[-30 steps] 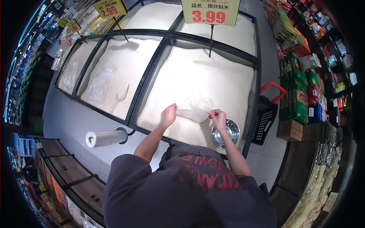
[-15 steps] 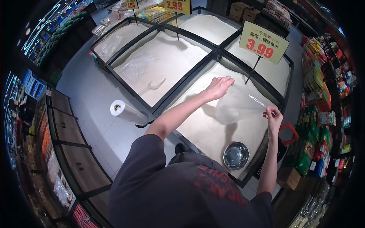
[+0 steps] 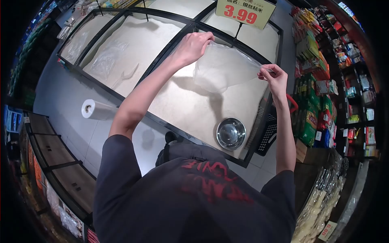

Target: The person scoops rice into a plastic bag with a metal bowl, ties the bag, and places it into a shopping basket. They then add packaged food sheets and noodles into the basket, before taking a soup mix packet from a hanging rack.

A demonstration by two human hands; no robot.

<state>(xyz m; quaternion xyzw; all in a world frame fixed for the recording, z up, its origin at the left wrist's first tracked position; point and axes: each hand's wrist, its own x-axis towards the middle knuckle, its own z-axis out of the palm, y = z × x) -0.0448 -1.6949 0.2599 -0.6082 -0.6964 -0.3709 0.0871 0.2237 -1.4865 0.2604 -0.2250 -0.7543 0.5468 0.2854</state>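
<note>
A clear plastic bag [image 3: 227, 67] hangs stretched between my two hands above a bin of white rice [image 3: 182, 105]. My left hand [image 3: 194, 47] pinches one upper corner of it near the bin's far edge. Thumb and fingers of my right hand [image 3: 274, 77] grip the opposite corner, over the bin's right side. The bag hangs thin and flat, with nothing visible inside. Below it, a shiny metal bowl [image 3: 231, 133] rests on the rice at the near right corner.
Black frames [image 3: 162, 52] divide the rice bins. A price sign [image 3: 243, 12] stands behind the bag. A roll of plastic bags [image 3: 97, 109] is left of the bin. A black basket [image 3: 267, 131] with a red handle sits at right, beside packed shelves [image 3: 332, 81].
My hands have raised the bag and spread it wider and flatter between them. The view has shifted, so the bins and bowl appear further up and left.
</note>
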